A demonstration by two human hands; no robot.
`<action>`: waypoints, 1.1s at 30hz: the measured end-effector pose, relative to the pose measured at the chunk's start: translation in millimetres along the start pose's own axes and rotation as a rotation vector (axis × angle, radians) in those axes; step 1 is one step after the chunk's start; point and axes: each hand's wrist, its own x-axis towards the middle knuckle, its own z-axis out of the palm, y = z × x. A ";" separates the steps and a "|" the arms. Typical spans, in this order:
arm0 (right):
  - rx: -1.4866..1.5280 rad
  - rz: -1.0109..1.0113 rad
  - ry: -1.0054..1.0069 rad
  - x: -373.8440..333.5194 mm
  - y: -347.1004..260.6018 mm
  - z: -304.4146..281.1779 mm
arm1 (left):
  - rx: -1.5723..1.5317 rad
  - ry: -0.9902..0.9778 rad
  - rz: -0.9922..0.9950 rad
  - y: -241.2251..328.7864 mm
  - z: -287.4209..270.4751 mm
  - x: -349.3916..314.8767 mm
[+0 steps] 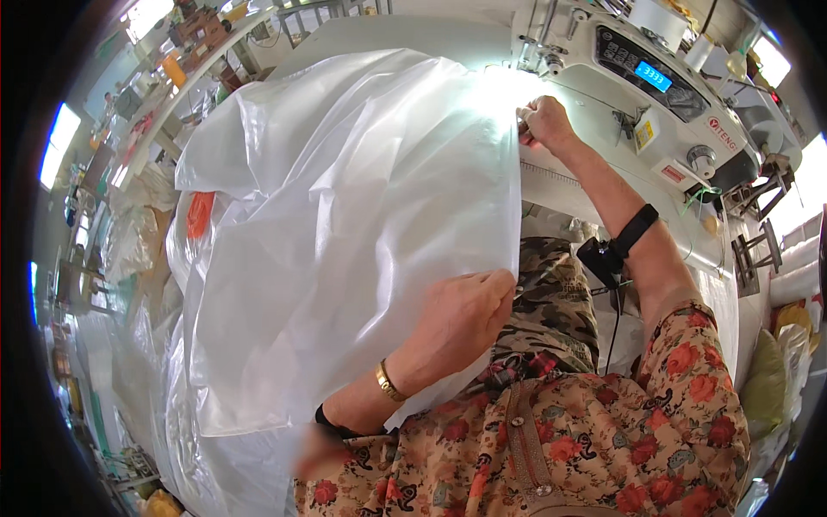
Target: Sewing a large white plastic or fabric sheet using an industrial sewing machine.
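A large, shiny, translucent white sheet point(345, 215) spreads over the left and middle of the view in loose folds. Its straight right edge runs from the bright sewing lamp down toward my lap. My left hand point(465, 314) is closed in a pinch on this edge at the near end, above my thigh. Farther off, my right hand point(547, 125) pinches the same edge beside the needle area of a white sewing machine point(680, 112). Glare there hides the needle and foot.
The machine's lit blue display point(653, 77) faces me. An orange-red patch point(200, 214) shows at the sheet's left. A cluttered bench point(189, 73) stands at the far left. A strapped black device point(603, 258) with a cable sits on my right forearm.
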 end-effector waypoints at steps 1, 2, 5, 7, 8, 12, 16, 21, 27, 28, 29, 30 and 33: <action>-0.030 0.033 0.025 5.8 1.0 1.7 | 0.000 -0.002 0.001 -0.6 1.4 -0.4; -0.060 0.066 0.051 11.3 2.2 3.5 | -0.001 -0.004 0.002 -1.2 2.8 -0.7; -0.140 0.084 0.085 28.0 9.9 1.4 | -0.034 -0.006 0.005 -1.6 7.5 0.8; -0.194 0.131 0.090 29.3 3.8 2.7 | -0.057 0.012 0.022 -2.5 10.6 4.1; -0.200 0.130 0.084 30.5 0.8 3.0 | -0.076 0.022 0.044 -2.6 12.9 7.0; -0.237 0.171 0.070 43.1 2.0 0.3 | -0.158 0.035 0.040 10.6 21.6 24.1; -0.374 0.207 0.019 53.5 3.7 -1.5 | -0.136 0.021 0.117 14.8 37.7 31.7; -0.616 0.130 0.241 48.3 5.8 12.9 | -0.148 -0.018 0.097 -7.6 52.0 13.1; -0.775 0.004 0.294 27.2 -0.5 20.1 | -0.127 -0.004 0.049 -17.7 52.3 -0.7; -0.776 0.003 0.297 27.6 0.8 19.9 | -0.111 -0.010 0.063 -18.5 51.9 -0.4; -0.841 -0.029 0.284 28.3 2.1 19.3 | -0.096 -0.015 0.078 -19.5 51.8 -0.2; -0.905 -0.061 0.266 25.8 -0.4 19.7 | -0.098 -0.016 0.078 -20.4 52.3 -2.4; -1.008 -0.108 0.144 22.2 -10.8 15.9 | -0.075 -0.026 0.067 -22.2 54.8 -6.9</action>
